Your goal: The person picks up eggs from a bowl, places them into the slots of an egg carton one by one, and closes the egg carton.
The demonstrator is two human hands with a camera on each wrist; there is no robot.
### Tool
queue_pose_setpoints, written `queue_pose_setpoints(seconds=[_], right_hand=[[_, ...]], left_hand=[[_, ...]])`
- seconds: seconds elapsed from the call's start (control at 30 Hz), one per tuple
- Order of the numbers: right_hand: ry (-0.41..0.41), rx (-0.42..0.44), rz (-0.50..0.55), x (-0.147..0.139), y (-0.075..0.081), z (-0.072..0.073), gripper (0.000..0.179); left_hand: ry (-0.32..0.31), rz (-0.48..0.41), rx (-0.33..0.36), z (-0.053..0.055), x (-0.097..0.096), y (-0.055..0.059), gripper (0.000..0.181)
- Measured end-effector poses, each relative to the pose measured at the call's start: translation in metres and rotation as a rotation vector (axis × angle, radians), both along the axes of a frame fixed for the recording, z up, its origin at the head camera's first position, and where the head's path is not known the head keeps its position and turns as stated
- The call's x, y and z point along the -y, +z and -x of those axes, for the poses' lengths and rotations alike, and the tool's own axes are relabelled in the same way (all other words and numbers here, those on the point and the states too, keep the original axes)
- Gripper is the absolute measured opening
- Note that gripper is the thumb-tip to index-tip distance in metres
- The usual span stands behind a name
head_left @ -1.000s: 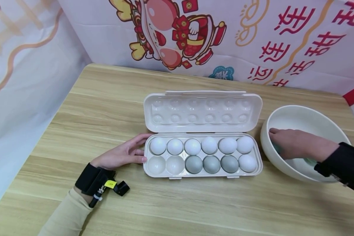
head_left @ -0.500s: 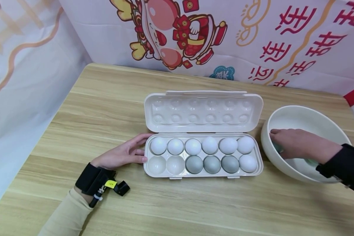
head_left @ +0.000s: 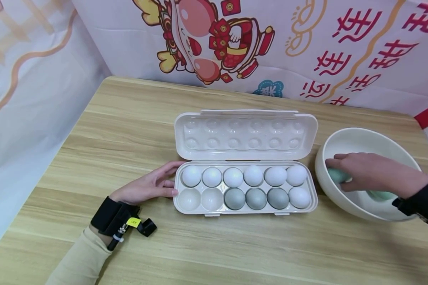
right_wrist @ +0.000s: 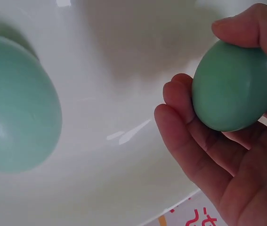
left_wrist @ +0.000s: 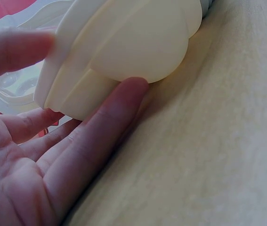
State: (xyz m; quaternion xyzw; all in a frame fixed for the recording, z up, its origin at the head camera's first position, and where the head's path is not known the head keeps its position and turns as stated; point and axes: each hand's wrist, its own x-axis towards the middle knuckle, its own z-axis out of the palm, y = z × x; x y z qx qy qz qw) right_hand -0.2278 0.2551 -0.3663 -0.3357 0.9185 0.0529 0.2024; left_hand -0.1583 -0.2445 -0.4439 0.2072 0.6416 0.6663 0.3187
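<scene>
My left hand (head_left: 151, 186) holds the left end of a white plastic egg carton (head_left: 245, 211), its lid (head_left: 246, 136) folded back. In the left wrist view, fingers (left_wrist: 119, 106) lie against the underside and another digit meets the rim. White eggs (head_left: 233, 177) fill the back row. In the front row are two bare wells at left, then three grey-green eggs (head_left: 256, 198) and one white egg (head_left: 299, 197). Inside the bowl my right hand (head_left: 363, 170) grips a green egg (right_wrist: 234, 87) between thumb and fingers. Another green egg (right_wrist: 18, 103) lies on the bowl's bottom.
The large cream bowl (head_left: 374, 138) stands close to the carton's right end. Under everything is a wood-grain table (head_left: 128, 130). A printed cloth (head_left: 121, 35) hangs behind the table's back edge, and white cloth (head_left: 32, 107) covers the left side.
My right hand has lifted a little inside the bowl and shifted slightly right, bringing the green egg in its fingers into clearer view. The left hand and carton have stayed put.
</scene>
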Motion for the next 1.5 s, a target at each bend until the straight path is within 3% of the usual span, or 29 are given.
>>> queue_pose_setpoints(seconds=[0.17, 0.33, 0.73, 1.2, 1.5], right_hand=[[-0.052, -0.007, -0.025, -0.001, 0.010, -0.001, 0.064], [-0.054, -0.043, -0.039, 0.000, 0.017, -0.001, 0.060], [-0.007, -0.142, -0.047, 0.003, 0.030, -0.004, 0.048], [-0.012, -0.184, -0.078, 0.013, 0.045, -0.011, 0.055], [0.054, -0.213, -0.050, 0.024, 0.048, -0.017, 0.058]], left_hand=[[0.001, 0.002, 0.006, 0.000, 0.000, 0.000, 0.067], [0.002, 0.006, 0.007, 0.000, 0.000, 0.001, 0.067], [0.005, 0.010, 0.014, -0.001, 0.001, 0.002, 0.068], [0.012, 0.027, 0.018, -0.001, 0.000, 0.002, 0.067], [0.011, 0.019, 0.018, -0.001, 0.000, 0.003, 0.067]])
